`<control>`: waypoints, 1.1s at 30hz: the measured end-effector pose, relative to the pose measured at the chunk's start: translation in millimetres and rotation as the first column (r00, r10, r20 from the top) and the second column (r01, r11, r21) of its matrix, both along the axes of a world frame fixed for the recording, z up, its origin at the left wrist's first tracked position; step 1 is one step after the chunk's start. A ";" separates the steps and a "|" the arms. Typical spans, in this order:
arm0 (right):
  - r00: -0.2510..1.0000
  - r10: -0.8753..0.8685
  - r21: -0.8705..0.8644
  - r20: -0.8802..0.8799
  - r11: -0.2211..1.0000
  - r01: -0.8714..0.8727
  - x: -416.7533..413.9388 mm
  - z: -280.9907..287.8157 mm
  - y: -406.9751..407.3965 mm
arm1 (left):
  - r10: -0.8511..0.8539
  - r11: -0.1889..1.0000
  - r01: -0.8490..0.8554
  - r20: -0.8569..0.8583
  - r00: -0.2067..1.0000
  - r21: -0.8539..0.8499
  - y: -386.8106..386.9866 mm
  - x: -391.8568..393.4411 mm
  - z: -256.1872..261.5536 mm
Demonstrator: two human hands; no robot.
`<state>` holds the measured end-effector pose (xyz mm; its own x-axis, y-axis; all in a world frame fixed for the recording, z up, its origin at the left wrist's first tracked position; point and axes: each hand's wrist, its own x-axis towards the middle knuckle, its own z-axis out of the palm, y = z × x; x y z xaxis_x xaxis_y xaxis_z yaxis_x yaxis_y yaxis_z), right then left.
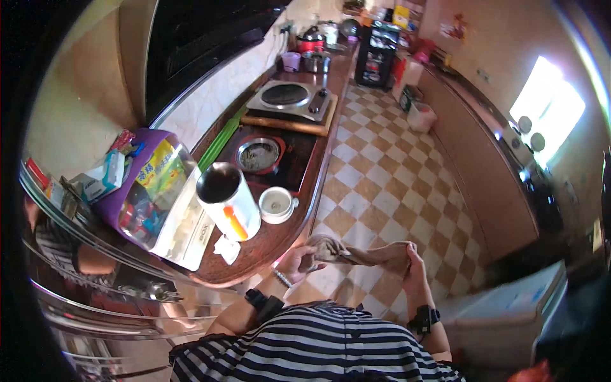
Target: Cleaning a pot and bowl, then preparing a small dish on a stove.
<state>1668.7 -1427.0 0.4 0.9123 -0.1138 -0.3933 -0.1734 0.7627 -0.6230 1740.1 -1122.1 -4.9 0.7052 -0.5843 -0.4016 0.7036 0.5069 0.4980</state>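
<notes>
A brown cloth [377,255] is stretched between my two hands, above the tiled floor in front of my body. My left hand [297,263] grips its bunched, folded end. At the other end, my right hand [414,265] pinches a corner between thumb and fingers. Left of the cloth, on the rounded counter end, stands a white metal-lined container [234,222] with an orange mark, its mouth uncovered. Beside it sits a round white lid [276,205]. A crumpled white tissue [226,249] lies near the container's base.
The brown counter [258,260] carries a purple-and-clear storage box [157,191], a cooktop [296,162] with a metal dish [258,155], and an electric hot plate [289,98] on a wooden board. A reflective metal surface [119,310] is at left; a white-topped unit [501,296] is at right.
</notes>
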 end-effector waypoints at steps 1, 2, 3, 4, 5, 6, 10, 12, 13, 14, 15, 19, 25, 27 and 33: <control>0.999 0.038 0.009 -0.017 0.999 -0.037 29.6 1.0 -7.4 | 0.053 0.998 -0.053 0.021 0.998 -0.020 -5.8 13.0 -0.4; 0.994 0.076 0.017 -0.072 0.997 -0.075 57.3 6.1 -17.6 | 0.129 0.992 -0.129 -0.018 0.992 0.007 -13.1 27.6 -6.0; 0.991 0.109 0.025 -0.077 0.994 -0.107 87.7 8.7 -25.1 | 0.160 0.987 -0.160 -0.022 0.987 0.015 -18.9 43.7 -8.0; 0.987 0.150 -0.063 -0.059 0.986 -0.153 114.3 10.4 -31.3 | 0.214 0.976 -0.212 -0.037 0.976 0.053 -23.1 54.6 -8.5; 0.980 0.194 -0.149 -0.042 0.969 -0.199 140.6 10.4 -36.5 | 0.268 0.960 -0.263 -0.052 0.962 0.092 -26.4 64.9 -7.9; 0.971 0.240 -0.162 -0.007 0.958 -0.238 168.2 -0.2 -45.1 | 0.360 0.926 -0.347 -0.073 0.930 0.148 -34.6 76.6 -0.6; 0.909 0.417 -0.057 -0.019 0.907 -0.417 261.9 27.1 -25.6 | 0.525 0.851 -0.519 -0.092 0.846 0.080 -40.3 125.2 4.3; 0.873 0.487 -0.039 0.020 0.873 -0.486 302.6 22.1 -7.3 | 0.609 0.793 -0.609 -0.041 0.792 0.018 -38.7 144.6 -5.1; 0.857 0.512 -0.030 0.065 0.859 -0.511 320.3 18.4 -0.7 | 0.637 0.770 -0.637 -0.017 0.771 -0.017 -41.5 156.3 4.6; 0.811 0.580 -0.050 0.078 0.815 -0.578 345.2 3.8 3.1 | 0.678 0.735 -0.678 -0.010 0.735 -0.001 -45.5 166.3 14.7; 0.800 0.596 -0.048 0.070 0.803 -0.594 362.3 -4.2 14.1 | 0.693 0.721 -0.693 -0.017 0.721 0.002 -40.0 173.3 10.1; 0.728 0.685 -0.011 -0.022 0.728 -0.685 435.8 -37.6 42.7 | 0.784 0.621 -0.777 -0.079 0.616 0.105 -26.1 209.2 -9.9; 0.655 0.756 0.031 0.002 0.654 -0.756 521.6 -63.2 108.1 | 0.869 0.439 -0.882 -0.333 0.367 0.172 0.4 243.7 -24.4; 0.685 0.706 -0.048 -0.177 0.689 -0.723 529.3 -63.3 144.2 | 0.911 0.331 -0.906 -0.337 0.235 0.263 8.6 251.4 -25.5; 0.518 0.845 -0.170 -0.137 0.495 -0.852 587.0 -97.7 216.2 | 0.986 0.079 -0.890 -0.167 0.003 0.448 18.3 273.0 -44.1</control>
<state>2255.8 -1210.7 -97.3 0.5991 0.6334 -0.4897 -0.6925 0.1030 -0.7141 2013.1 -1103.8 -49.0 0.3396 0.5904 -0.7322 -0.2223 0.8068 0.5474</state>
